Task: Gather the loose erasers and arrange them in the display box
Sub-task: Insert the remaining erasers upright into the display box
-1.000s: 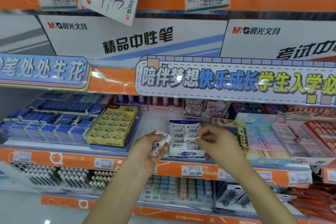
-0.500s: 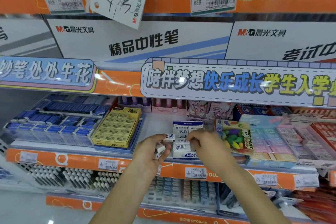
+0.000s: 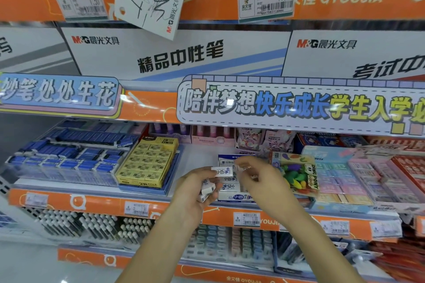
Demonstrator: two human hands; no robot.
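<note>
A small white-and-blue display box stands on the middle shelf with white erasers in rows inside it. My left hand is just left of the box, closed around a few loose white erasers; one eraser sticks out at its fingertips. My right hand hovers over the box's right part, its fingers pinching a white eraser close to that one. Both hands hide much of the box.
A yellow box of 2B erasers sits to the left, with blue erasers beyond it. A fruit-eraser pack and pastel eraser trays crowd the right. An orange shelf lip runs in front, a sign overhangs above.
My right hand has come back from the box toward the left hand's fingertips, and both hands have drawn closer together over the box. The camera has shifted slightly.
</note>
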